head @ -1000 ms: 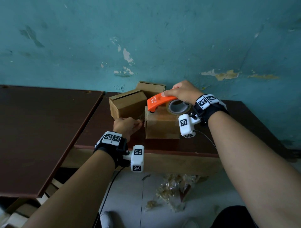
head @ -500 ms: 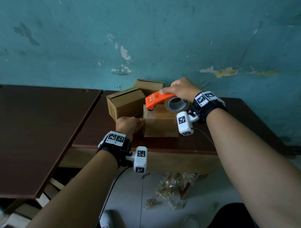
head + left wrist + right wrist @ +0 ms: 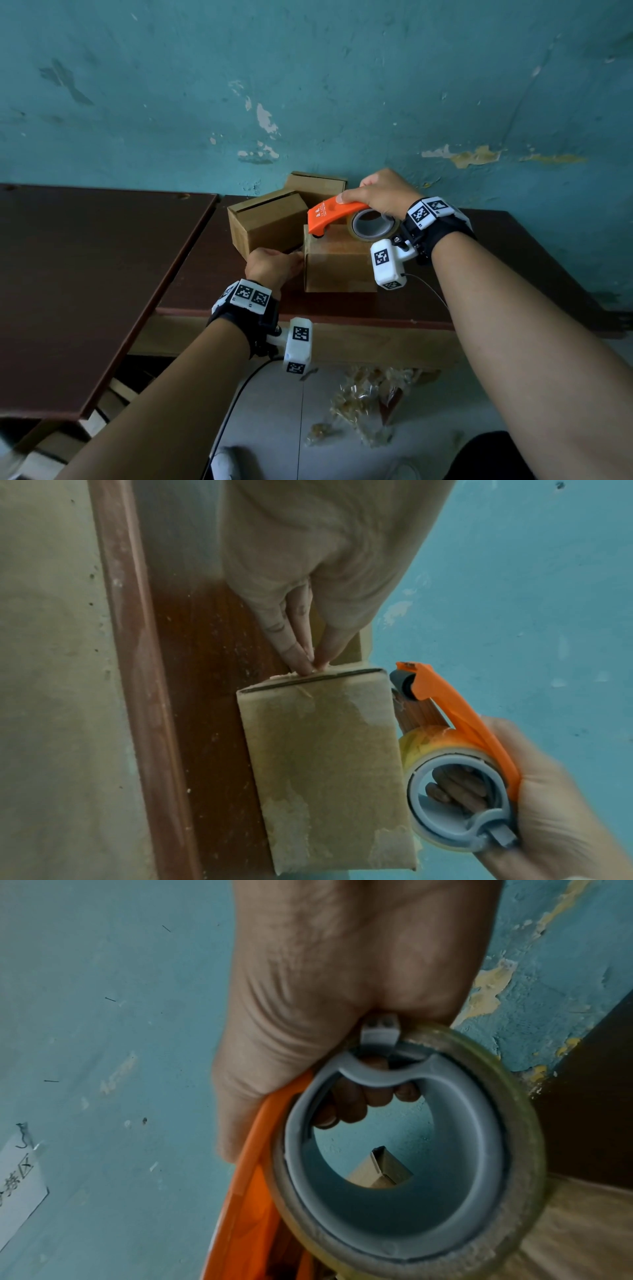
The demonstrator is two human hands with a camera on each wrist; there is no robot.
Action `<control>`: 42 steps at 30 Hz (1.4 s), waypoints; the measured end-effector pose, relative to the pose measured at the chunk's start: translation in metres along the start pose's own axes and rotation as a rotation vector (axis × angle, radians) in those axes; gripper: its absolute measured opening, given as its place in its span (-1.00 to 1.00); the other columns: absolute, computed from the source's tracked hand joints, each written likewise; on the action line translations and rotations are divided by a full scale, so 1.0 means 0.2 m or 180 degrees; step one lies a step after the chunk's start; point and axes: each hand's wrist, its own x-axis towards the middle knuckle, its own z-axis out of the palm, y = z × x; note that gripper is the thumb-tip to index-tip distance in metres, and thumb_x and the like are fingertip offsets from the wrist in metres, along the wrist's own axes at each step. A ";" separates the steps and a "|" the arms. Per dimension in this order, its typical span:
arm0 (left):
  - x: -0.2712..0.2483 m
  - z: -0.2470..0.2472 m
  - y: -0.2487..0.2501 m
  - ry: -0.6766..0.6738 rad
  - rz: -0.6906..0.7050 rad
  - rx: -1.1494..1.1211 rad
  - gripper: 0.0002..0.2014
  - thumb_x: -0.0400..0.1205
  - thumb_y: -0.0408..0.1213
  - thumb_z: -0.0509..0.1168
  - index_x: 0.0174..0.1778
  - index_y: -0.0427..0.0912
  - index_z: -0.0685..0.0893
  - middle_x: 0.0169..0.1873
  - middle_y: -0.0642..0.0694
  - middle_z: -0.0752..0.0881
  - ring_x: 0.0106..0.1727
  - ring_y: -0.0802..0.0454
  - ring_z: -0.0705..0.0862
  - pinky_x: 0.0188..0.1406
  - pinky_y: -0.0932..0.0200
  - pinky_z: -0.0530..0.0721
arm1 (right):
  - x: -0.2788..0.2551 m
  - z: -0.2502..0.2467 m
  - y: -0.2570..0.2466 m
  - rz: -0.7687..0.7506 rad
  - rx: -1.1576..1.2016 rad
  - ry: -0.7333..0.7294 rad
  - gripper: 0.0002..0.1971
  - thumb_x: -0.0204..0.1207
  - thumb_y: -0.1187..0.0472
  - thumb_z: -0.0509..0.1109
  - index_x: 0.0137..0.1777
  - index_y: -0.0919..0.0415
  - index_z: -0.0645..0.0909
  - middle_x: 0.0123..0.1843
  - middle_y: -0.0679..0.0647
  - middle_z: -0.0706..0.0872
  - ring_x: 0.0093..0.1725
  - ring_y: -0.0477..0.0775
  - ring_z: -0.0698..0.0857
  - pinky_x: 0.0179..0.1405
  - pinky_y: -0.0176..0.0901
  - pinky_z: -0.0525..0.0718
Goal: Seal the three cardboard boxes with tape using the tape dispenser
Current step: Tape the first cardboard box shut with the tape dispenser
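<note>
- On the dark wooden table (image 3: 479,294), near its front edge, sits the nearest cardboard box (image 3: 337,265), the one I am working on.
- My right hand (image 3: 383,197) is wrapped around the orange tape dispenser (image 3: 334,214); in the right wrist view my fingers (image 3: 356,1104) curl through the grey hub inside the tape roll (image 3: 514,1150).
- That dispenser lies across the top of this box, its front roller end close to the top's left edge, the roll toward the right.
- My left hand (image 3: 272,267) is at the box's left side. In the left wrist view my fingertips (image 3: 301,661) come together and press against that end face, right at the flap seam; whether they pinch anything there I cannot tell.
- Patches of shiny tape show on the box's front face in the left wrist view.
- Behind and to the left stands a second cardboard box (image 3: 269,222), close to my left hand, with a slit along its top.
- A third cardboard box (image 3: 317,188) stands behind, against the teal wall (image 3: 308,85).
- Left of this table is another dark tabletop (image 3: 85,274).
</note>
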 end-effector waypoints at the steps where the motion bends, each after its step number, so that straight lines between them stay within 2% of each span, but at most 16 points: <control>1: -0.02 0.00 0.01 0.0086 0.0135 0.0192 -0.51 0.14 -0.08 0.72 -0.07 -0.21 0.84 -0.19 -0.16 0.92 -0.06 -0.08 0.92 0.12 -0.13 0.89 | 0.00 0.00 0.00 0.0011 0.0002 0.0001 -0.46 0.34 -0.26 0.68 -0.39 0.12 0.49 -0.48 0.06 0.43 -0.50 0.08 0.47 -0.41 -0.13 0.39; 4: -0.09 0.00 0.04 0.0339 0.0444 0.0724 -0.72 0.39 -0.11 0.71 -0.23 -0.16 0.78 -0.18 -0.16 0.88 -0.04 -0.09 0.86 0.14 -0.12 0.88 | 0.00 0.00 0.00 0.0029 0.0016 -0.0018 -0.47 0.34 -0.27 0.67 -0.37 0.13 0.51 -0.47 0.07 0.45 -0.48 0.09 0.49 -0.40 -0.13 0.40; 11: -0.14 0.00 0.07 0.0451 0.0752 0.1121 -0.68 0.57 -0.12 0.63 -0.28 -0.18 0.66 -0.15 -0.23 0.82 -0.03 -0.16 0.82 0.13 -0.15 0.86 | -0.01 0.00 -0.01 0.0047 0.0003 -0.0023 -0.43 0.36 -0.26 0.67 -0.44 0.10 0.44 -0.52 0.03 0.40 -0.52 0.07 0.44 -0.41 -0.13 0.37; 13: -0.14 0.01 0.08 0.0448 0.0806 0.1232 -0.70 0.57 -0.10 0.64 -0.21 -0.22 0.70 -0.15 -0.23 0.83 -0.03 -0.15 0.82 0.11 -0.14 0.86 | -0.01 0.00 -0.01 0.0047 0.0004 -0.0017 -0.43 0.35 -0.26 0.67 -0.44 0.11 0.44 -0.52 0.03 0.40 -0.52 0.07 0.43 -0.40 -0.12 0.37; 15: -0.13 0.01 0.08 0.0454 0.0758 0.1271 -0.68 0.53 -0.06 0.67 -0.12 -0.22 0.77 -0.14 -0.19 0.85 -0.05 -0.12 0.84 0.02 -0.09 0.88 | -0.01 0.00 -0.01 0.0047 0.0010 -0.0029 -0.43 0.35 -0.26 0.67 -0.43 0.11 0.44 -0.51 0.04 0.40 -0.51 0.08 0.44 -0.40 -0.12 0.37; 17: -0.12 -0.01 0.09 0.0444 0.0652 0.1352 -0.61 0.48 0.02 0.70 -0.07 -0.21 0.79 -0.12 -0.17 0.85 -0.13 -0.06 0.83 -0.21 0.05 0.83 | -0.01 -0.01 -0.01 0.0055 0.0000 -0.0036 -0.43 0.35 -0.26 0.67 -0.44 0.11 0.44 -0.51 0.04 0.41 -0.51 0.08 0.45 -0.41 -0.13 0.37; 20: -0.11 -0.06 0.08 0.0457 0.0582 0.1342 -0.59 0.45 0.03 0.73 -0.10 -0.17 0.73 -0.21 -0.11 0.82 -0.26 0.08 0.79 -0.42 0.17 0.71 | -0.01 -0.01 -0.01 0.0066 0.0016 -0.0037 -0.44 0.36 -0.26 0.67 -0.43 0.11 0.45 -0.51 0.03 0.42 -0.53 0.07 0.45 -0.42 -0.14 0.37; 23: -0.08 -0.09 0.05 0.0644 0.0940 0.1130 -0.75 0.54 -0.08 0.67 -0.08 -0.03 0.73 -0.09 -0.07 0.85 -0.04 -0.01 0.83 0.01 -0.02 0.86 | 0.00 -0.01 -0.01 0.0061 0.0009 -0.0054 -0.43 0.34 -0.27 0.67 -0.45 0.10 0.44 -0.52 0.02 0.42 -0.53 0.07 0.45 -0.43 -0.14 0.38; 26: -0.08 -0.07 0.04 0.0356 0.1470 0.0898 -0.92 0.70 -0.17 0.50 0.08 0.06 0.84 0.01 0.10 0.84 0.10 0.07 0.82 0.19 -0.01 0.83 | 0.00 0.00 0.00 0.0067 0.0029 -0.0051 -0.44 0.32 -0.28 0.67 -0.43 0.10 0.46 -0.52 0.03 0.43 -0.54 0.07 0.45 -0.43 -0.14 0.38; 28: -0.10 -0.04 0.04 -0.0069 0.1500 0.0543 -0.86 0.75 -0.25 0.42 0.15 0.02 0.85 0.03 0.06 0.89 0.11 0.08 0.86 0.25 -0.06 0.84 | 0.00 0.00 -0.01 0.0067 0.0037 -0.0047 -0.44 0.31 -0.28 0.67 -0.42 0.10 0.46 -0.52 0.02 0.42 -0.53 0.07 0.44 -0.40 -0.13 0.38; 30: -0.10 -0.02 0.02 -0.0422 0.1361 0.0407 -0.77 0.72 -0.18 0.38 0.25 -0.04 0.84 0.05 -0.01 0.91 0.12 0.02 0.89 0.26 -0.18 0.85 | 0.00 0.00 -0.01 0.0067 0.0031 -0.0048 -0.45 0.34 -0.26 0.67 -0.42 0.11 0.46 -0.51 0.02 0.41 -0.52 0.07 0.44 -0.39 -0.12 0.38; 32: -0.07 -0.01 -0.01 -0.0525 0.1294 0.0616 -0.61 0.60 -0.03 0.32 0.31 0.02 0.83 0.08 -0.02 0.90 0.15 -0.04 0.87 0.24 -0.25 0.85 | -0.01 -0.01 -0.01 0.0067 0.0029 -0.0054 -0.45 0.38 -0.25 0.67 -0.41 0.11 0.44 -0.49 0.03 0.40 -0.51 0.07 0.44 -0.39 -0.12 0.38; 36: -0.08 -0.02 -0.02 -0.0802 0.1219 0.0650 -0.40 0.40 -0.06 0.30 0.41 0.10 0.80 0.22 -0.12 0.85 0.27 -0.14 0.76 0.36 -0.30 0.75 | -0.02 -0.01 -0.02 0.0057 0.0009 -0.0036 -0.45 0.39 -0.23 0.67 -0.39 0.12 0.46 -0.47 0.06 0.41 -0.47 0.09 0.46 -0.37 -0.11 0.39; 39: -0.15 -0.01 0.02 -0.1329 0.1224 0.0634 -0.11 0.37 -0.11 0.43 0.74 0.00 0.48 0.47 -0.10 0.68 0.45 -0.13 0.64 0.46 -0.17 0.67 | -0.02 0.00 -0.02 0.0053 0.0000 -0.0045 -0.45 0.37 -0.26 0.67 -0.39 0.12 0.46 -0.44 0.07 0.43 -0.43 0.11 0.49 -0.34 -0.10 0.41; 41: -0.16 0.01 0.03 -0.1511 0.1297 0.0640 -0.04 0.48 -0.17 0.55 0.83 -0.05 0.30 0.53 -0.10 0.62 0.49 -0.10 0.62 0.48 -0.09 0.67 | -0.02 0.00 -0.02 0.0073 0.0004 -0.0024 -0.45 0.36 -0.26 0.67 -0.40 0.11 0.45 -0.45 0.07 0.43 -0.44 0.11 0.49 -0.35 -0.10 0.41; 42: -0.14 0.03 0.03 -0.1506 0.1387 0.0680 0.06 0.45 -0.07 0.64 0.84 -0.04 0.24 0.57 -0.08 0.59 0.53 -0.10 0.61 0.53 -0.12 0.65 | -0.02 0.00 -0.02 0.0087 0.0011 -0.0023 -0.45 0.36 -0.25 0.67 -0.40 0.11 0.45 -0.46 0.07 0.43 -0.45 0.11 0.48 -0.36 -0.11 0.41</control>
